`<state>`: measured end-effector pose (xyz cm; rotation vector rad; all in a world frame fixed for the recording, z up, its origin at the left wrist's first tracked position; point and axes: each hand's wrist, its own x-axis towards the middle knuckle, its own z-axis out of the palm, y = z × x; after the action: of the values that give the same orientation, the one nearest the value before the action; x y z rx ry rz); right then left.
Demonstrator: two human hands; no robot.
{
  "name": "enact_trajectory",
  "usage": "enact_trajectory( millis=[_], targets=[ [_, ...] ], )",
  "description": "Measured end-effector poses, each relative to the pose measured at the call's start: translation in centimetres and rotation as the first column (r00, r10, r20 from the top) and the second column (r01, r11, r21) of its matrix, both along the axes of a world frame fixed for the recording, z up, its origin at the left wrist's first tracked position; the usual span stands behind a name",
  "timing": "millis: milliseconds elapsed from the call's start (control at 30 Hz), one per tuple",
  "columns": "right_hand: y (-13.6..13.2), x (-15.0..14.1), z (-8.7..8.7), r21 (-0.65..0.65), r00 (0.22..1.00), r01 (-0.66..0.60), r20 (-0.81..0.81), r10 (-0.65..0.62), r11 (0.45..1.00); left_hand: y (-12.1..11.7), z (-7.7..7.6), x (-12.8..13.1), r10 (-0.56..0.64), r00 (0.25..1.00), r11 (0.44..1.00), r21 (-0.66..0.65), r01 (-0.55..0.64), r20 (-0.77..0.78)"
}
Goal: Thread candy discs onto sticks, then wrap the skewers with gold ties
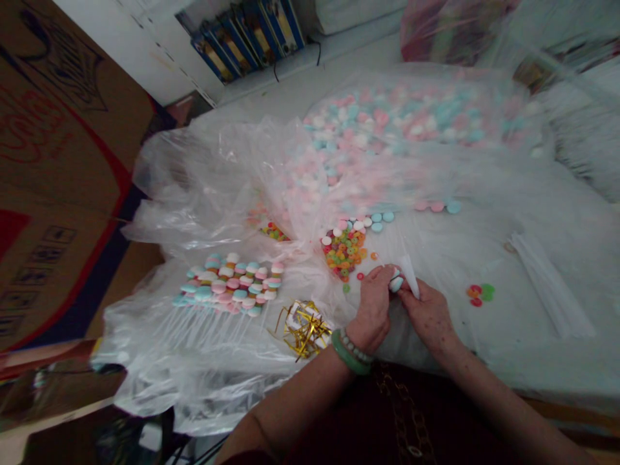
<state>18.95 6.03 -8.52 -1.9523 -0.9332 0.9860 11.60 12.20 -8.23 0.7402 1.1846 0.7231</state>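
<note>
Both of my hands meet near the front middle of the table. My left hand (374,307), with a green bangle at the wrist, is closed on pastel round candies (396,281). My right hand (429,312) pinches a narrow clear plastic sleeve (408,271) right beside them. Just beyond my fingers lies a small heap of tiny multicoloured ring candies (345,250). A few loose pink, white and blue discs (375,221) sit past that heap.
A row of filled candy sticks (227,287) lies on crumpled plastic sheeting (203,187) at left, next to gold twist ties (305,329). A big bag of pastel discs (397,126) fills the back. Empty sleeves (549,284) lie right. Cardboard boxes (53,161) stand far left.
</note>
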Motion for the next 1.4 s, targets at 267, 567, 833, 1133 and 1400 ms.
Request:
enact_trajectory(
  millis=[267, 567, 833, 1133, 1400],
  targets=[
    [-1.1, 2.0, -0.2, -0.046, 0.969, 0.186, -0.156, -0.191, 0.982, 0.6, 1.5, -5.4, -0.124, 0.856, 0.900, 0.306, 0.309, -0.501],
    [-1.3, 1.9, -1.1, -0.030, 0.933, 0.220, -0.285, -0.219, 0.975, 2.0, 0.5, -6.7, -0.112, 0.415, 0.613, 0.266, 0.744, -0.903],
    [-1.2, 2.0, -1.0, -0.041, 0.944, 0.198, -0.259, -0.202, 0.979, 2.6, 0.6, -4.9, -0.135, 0.371, 0.465, 0.272, 0.843, -0.919],
    [-1.7, 1.6, 0.1, -0.007, 0.999, -0.030, -0.022, 0.030, 1.000, 3.6, 0.5, -5.6, -0.152, 0.562, 0.589, 0.382, 0.712, -0.813],
    [-1.9, 0.7, 0.5, 0.019, 0.977, -0.201, 0.080, 0.199, 0.979, 5.0, 2.0, -6.1, -0.383, 0.923, 0.924, 0.001, 0.383, 0.021]
  ],
)
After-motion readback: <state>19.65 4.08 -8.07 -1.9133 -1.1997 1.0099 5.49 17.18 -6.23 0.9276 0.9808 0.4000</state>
